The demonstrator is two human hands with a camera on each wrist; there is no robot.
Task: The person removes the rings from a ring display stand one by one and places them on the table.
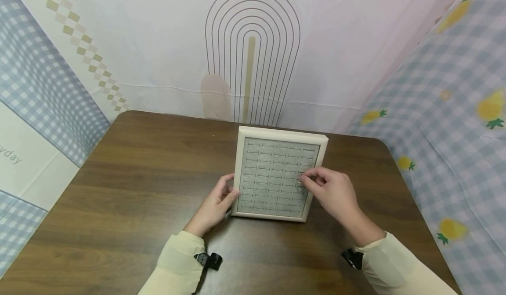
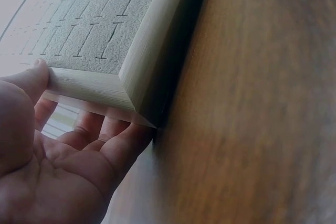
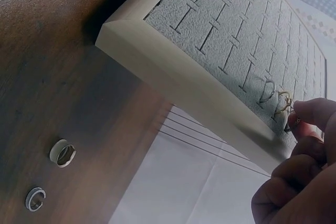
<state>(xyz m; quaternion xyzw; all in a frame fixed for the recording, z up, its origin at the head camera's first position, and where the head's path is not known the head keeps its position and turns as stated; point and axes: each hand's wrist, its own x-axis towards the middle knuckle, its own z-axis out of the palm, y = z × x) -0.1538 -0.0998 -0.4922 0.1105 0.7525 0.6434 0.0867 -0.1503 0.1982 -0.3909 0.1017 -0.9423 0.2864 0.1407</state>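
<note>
A ring display board (image 1: 276, 176) with a cream frame and grey slotted padding stands tilted on the table. My left hand (image 1: 215, 205) grips its left edge, thumb on the front of the frame (image 2: 84, 85) and fingers behind. At the right column of slots, my right hand (image 1: 336, 194) pinches a small ring (image 3: 293, 124) between thumb and forefinger, against the padding. Beside it in the right wrist view, a gold ring (image 3: 284, 103) and a silver ring (image 3: 268, 92) sit in slots. Fingertips partly hide the pinched ring.
Two loose rings lie on the wooden table (image 1: 138, 189) in the right wrist view: a wide band (image 3: 63, 153) and a silver ring (image 3: 35, 199). A printed cloth (image 1: 166, 44) hangs behind the table, and a checked cloth (image 1: 446, 132) hangs at the right.
</note>
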